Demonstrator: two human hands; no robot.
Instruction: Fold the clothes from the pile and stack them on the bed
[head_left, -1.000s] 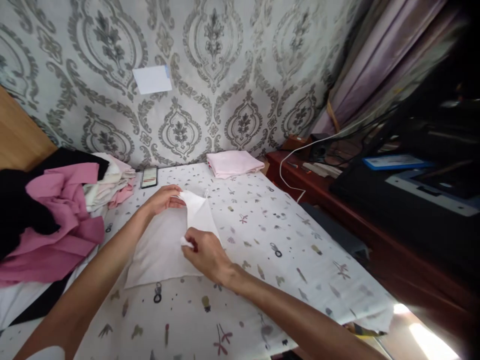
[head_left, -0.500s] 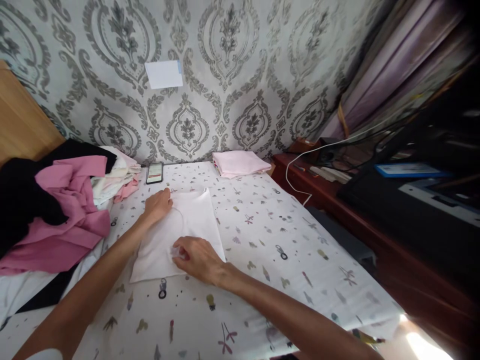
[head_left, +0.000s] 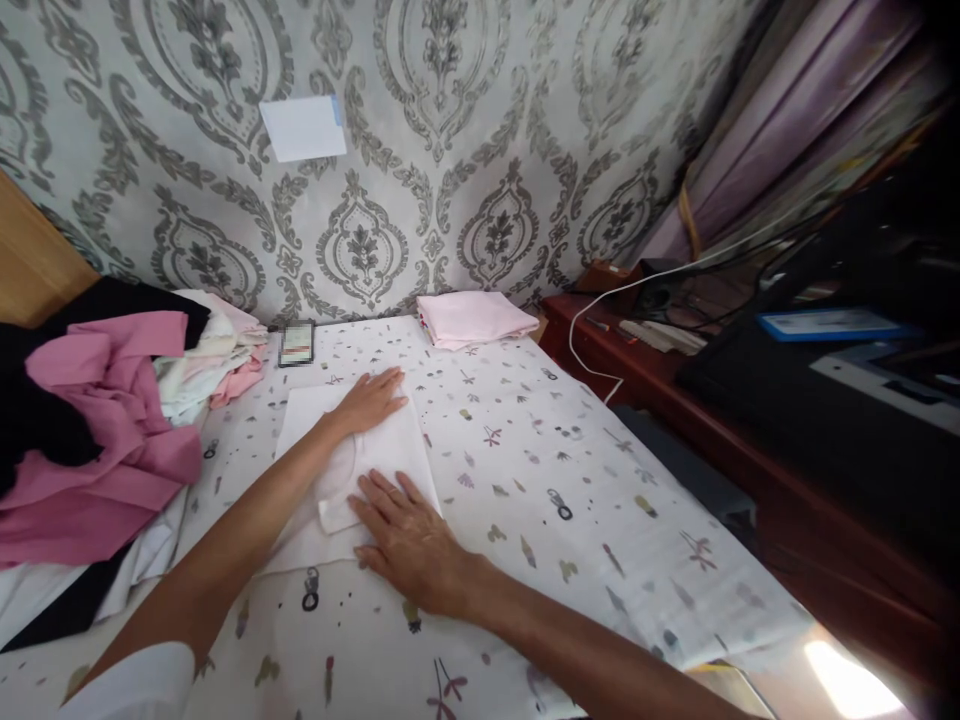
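Hazards, in my judgement, left to right:
- Heaped clothes (head_left: 124, 430), left of both grips: a wide leftward sweep of my arm could snag them.
- White cloth (head_left: 403, 450), lying under both grips: uneven palm pressure could crease it or skew its folded flap (head_left: 339, 512).
- Patterned sheet (head_left: 480, 485), around the grips: sideways pushing could ruck it.

Grips, left to right:
- Left grip (head_left: 373, 402): released, fingers extended, laid on the cloth's far part.
- Right grip (head_left: 409, 548): released, fingers spread, holding nothing, resting over the cloth's near right part, flap just left of it.
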